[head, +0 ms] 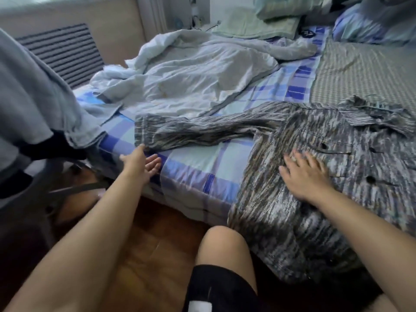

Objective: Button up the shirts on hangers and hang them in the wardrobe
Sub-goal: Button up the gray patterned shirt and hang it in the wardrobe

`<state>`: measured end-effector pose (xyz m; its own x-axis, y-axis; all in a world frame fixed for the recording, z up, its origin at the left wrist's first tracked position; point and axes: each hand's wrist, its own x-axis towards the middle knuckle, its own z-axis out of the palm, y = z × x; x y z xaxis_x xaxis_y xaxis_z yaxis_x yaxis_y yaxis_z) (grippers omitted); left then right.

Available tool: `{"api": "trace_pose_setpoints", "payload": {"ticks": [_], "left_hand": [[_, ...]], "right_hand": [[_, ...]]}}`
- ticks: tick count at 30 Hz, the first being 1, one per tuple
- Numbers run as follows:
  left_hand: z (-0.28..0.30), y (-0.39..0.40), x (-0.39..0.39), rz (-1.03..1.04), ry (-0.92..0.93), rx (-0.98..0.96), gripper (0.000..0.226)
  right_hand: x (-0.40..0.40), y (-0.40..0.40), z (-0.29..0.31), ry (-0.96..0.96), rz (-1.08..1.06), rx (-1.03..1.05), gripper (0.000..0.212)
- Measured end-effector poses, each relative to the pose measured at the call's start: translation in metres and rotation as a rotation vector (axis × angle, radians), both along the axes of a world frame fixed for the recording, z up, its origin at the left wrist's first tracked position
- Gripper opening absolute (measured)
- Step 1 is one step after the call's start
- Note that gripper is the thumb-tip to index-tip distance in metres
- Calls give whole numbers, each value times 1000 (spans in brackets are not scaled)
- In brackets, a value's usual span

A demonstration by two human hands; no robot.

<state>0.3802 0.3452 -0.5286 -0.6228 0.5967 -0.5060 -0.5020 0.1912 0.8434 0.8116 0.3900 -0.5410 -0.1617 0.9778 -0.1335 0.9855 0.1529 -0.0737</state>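
A grey mottled button shirt (337,158) lies flat on the bed, collar at the right, its hem hanging over the bed's front edge. Dark buttons run along its front. One sleeve (202,129) stretches out to the left across the sheet. My right hand (304,174) lies flat on the shirt's body with the fingers spread. My left hand (139,162) is open at the sleeve's cuff, fingertips touching the cuff's end. No hanger is visible.
A blue checked sheet (202,167) covers the bed, with a crumpled white duvet (191,75) behind the shirt and pillows (281,16) at the back. Grey clothes (27,104) hang at the left. My knee (222,248) is above the wooden floor (139,255).
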Motion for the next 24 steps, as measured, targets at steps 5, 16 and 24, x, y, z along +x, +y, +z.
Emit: {"api": "trace_pose_setpoints", "payload": {"ticks": [5,16,24], "left_hand": [[1,27,-16,-230,-32,-37,31],[200,67,189,-300,954,473,12],[128,-58,402,-1364,1401,806,73]], "right_hand": [[2,3,3,59,-23,-29,63],[88,-38,119,1512,-351,-196,33],[214,-136,172,1801,-823,161,29]]}}
